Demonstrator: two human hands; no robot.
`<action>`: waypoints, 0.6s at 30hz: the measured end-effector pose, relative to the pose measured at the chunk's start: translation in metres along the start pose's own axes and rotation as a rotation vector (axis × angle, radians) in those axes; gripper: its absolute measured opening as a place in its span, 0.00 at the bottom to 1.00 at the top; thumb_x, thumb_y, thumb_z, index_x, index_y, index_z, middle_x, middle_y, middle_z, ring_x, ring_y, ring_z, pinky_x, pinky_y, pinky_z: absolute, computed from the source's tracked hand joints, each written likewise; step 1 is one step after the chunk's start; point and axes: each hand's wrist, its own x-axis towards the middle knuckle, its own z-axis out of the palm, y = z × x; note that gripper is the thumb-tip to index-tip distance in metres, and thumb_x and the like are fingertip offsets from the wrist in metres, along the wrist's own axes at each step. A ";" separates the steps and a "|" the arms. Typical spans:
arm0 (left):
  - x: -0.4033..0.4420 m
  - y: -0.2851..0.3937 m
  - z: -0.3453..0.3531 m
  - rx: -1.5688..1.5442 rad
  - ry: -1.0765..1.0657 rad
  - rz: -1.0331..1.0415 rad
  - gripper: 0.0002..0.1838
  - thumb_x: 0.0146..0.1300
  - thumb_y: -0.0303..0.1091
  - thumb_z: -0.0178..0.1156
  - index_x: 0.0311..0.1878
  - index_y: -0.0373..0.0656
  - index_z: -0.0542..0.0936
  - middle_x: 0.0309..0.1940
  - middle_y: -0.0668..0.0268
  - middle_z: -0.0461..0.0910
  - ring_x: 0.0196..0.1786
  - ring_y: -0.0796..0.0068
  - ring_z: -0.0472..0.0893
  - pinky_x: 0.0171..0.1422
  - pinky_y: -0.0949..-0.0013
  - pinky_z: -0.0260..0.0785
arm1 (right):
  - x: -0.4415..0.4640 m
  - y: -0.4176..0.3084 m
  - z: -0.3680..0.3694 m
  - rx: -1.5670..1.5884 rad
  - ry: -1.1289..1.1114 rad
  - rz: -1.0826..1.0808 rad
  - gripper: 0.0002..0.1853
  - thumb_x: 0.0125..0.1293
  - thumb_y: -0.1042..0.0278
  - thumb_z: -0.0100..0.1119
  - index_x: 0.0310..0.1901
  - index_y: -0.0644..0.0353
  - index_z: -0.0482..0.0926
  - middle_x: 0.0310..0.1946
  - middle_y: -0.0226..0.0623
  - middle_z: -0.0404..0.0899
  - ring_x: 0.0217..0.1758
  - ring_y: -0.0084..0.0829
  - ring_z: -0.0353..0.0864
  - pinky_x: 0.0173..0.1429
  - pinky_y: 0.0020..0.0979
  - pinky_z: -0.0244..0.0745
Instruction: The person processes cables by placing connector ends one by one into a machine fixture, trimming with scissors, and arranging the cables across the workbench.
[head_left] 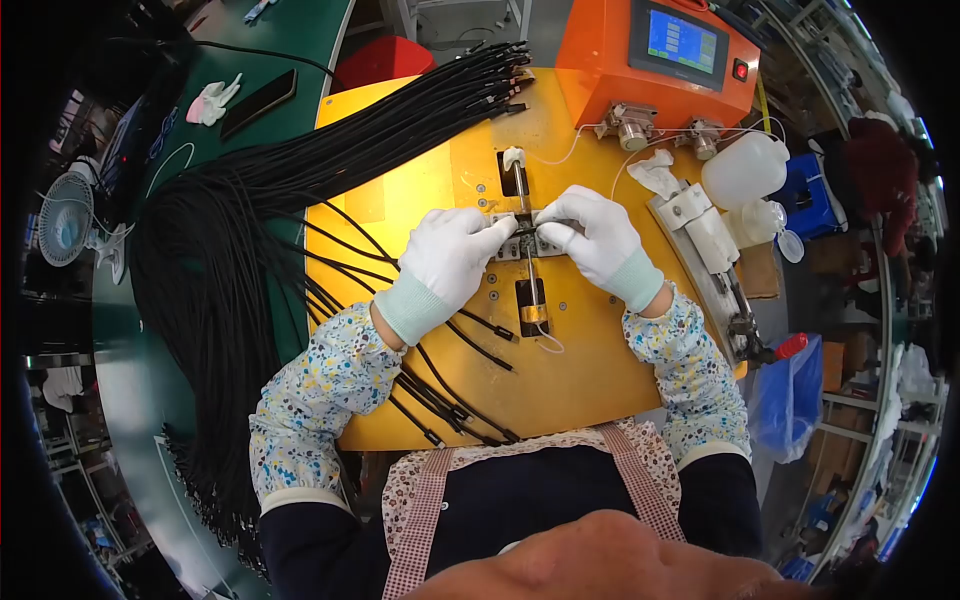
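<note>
Both of my hands wear white gloves and meet over a small metal fixture [508,248] in the middle of the yellow work plate [580,370]. My left hand [450,252] is closed, thumb and fingers pinched at the fixture's left side. On the right side my right hand [592,235] pinches in the same way. A small dark piece shows between the fingertips, too small to name. Metal rods stand above and below the fixture over dark slots. Black cables [340,170] run across the plate's upper left, and several cable ends lie below my left hand.
An orange machine [590,60] with a screen stands at the back right. Beside it are a white bottle [745,170] and a clamp tool with a red handle [790,347]. A phone [259,104] and a fan [68,218] are at the left.
</note>
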 end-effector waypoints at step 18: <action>-0.001 0.000 -0.004 0.310 0.008 0.193 0.21 0.55 0.26 0.55 0.54 0.48 0.77 0.28 0.67 0.70 0.34 0.66 0.74 0.45 0.65 0.68 | 0.148 0.025 0.012 -1.055 -0.203 0.020 0.08 0.60 0.68 0.56 0.37 0.56 0.84 0.34 0.38 0.82 0.42 0.38 0.82 0.47 0.39 0.77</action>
